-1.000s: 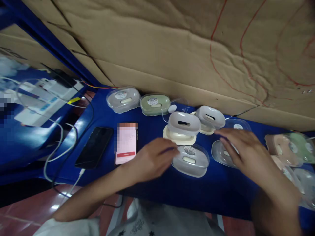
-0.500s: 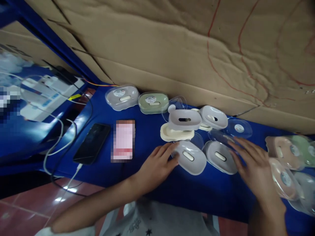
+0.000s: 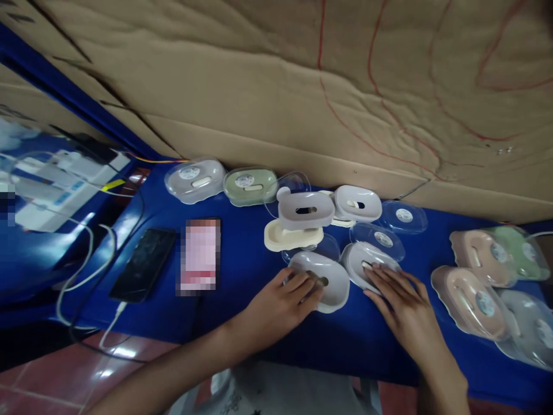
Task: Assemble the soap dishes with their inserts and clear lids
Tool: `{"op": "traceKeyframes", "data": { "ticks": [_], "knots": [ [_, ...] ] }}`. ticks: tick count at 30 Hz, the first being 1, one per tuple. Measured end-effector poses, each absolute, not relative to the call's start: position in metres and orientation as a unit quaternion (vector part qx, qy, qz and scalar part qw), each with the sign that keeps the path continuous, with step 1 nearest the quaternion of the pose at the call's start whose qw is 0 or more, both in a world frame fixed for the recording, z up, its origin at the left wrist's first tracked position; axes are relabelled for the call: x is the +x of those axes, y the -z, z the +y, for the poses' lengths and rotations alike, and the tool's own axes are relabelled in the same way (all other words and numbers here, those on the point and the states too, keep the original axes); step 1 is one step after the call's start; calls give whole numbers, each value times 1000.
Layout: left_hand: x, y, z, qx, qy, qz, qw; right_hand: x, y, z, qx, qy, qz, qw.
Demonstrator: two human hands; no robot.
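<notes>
My left hand (image 3: 290,301) is closed over the left end of a grey soap dish (image 3: 336,282), its fingertips curled inside by the dark slot. To the right, my right hand (image 3: 401,300) lies with fingers outstretched over another grey soap dish (image 3: 352,262). Its fingertips touch the white strip (image 3: 367,266) in that dish's slot, and the thumb is by the front rim. Just behind lies a clear lid (image 3: 391,245) with a round sticker. A third grey dish (image 3: 306,208) rests partly on a cream tray (image 3: 276,236).
Lidded grey (image 3: 195,180) and green (image 3: 250,187) soap boxes stand along the cardboard wall (image 3: 216,86). Pink boxes (image 3: 469,302) and others sit at the right. On the left are a dark phone (image 3: 142,265), a blurred-screen phone (image 3: 199,253), cables and a power strip (image 3: 64,190).
My right hand has moved left from beside the clear lid onto the right-hand dish. My left fingers have reached further into their dish, whose white strip no longer shows. The view has shifted right.
</notes>
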State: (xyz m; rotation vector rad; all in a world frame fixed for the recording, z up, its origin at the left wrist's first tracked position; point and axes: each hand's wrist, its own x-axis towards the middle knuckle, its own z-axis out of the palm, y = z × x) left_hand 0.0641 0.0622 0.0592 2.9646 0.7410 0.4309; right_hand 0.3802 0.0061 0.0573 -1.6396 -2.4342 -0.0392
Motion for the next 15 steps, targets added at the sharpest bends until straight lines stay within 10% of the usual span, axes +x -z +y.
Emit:
{"op": "traceKeyframes", "data": {
  "ticks": [15],
  "knots": [
    [84, -68, 56, 927, -223, 299, -30, 404, -76, 35, -549, 76, -811, 187]
  ]
}}
